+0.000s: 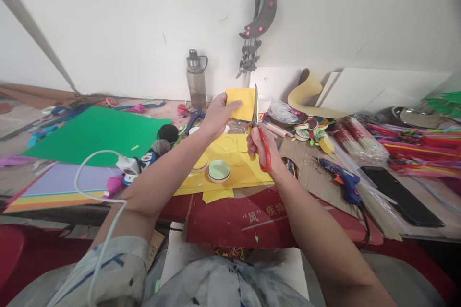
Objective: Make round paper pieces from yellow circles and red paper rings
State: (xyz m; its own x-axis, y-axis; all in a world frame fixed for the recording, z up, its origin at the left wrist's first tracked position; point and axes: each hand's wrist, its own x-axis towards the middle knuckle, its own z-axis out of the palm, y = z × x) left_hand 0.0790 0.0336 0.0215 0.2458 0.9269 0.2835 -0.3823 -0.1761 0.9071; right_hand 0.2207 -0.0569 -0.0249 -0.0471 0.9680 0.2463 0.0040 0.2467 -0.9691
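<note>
My left hand (218,112) pinches a small yellow square of craft sheet (237,111), held up above the table with a faint round outline on it. In my right hand (264,141) are red-handled scissors (265,151), blades pointing up at the square's right edge. Whether the blades have bitten into the sheet, I cannot tell. Below lie larger yellow sheets (252,175) with round outlines marked on them. On these sit a round pale-green-topped piece (218,171) with a pale rim and, partly behind my left forearm, a yellow-topped one (199,164).
A green sheet (104,134) and a white cable (77,177) lie at left. A water bottle (196,79) stands by the wall. To the right are a blue glue gun (344,182), a black phone (403,195) and bundles of coloured pipe cleaners (425,148).
</note>
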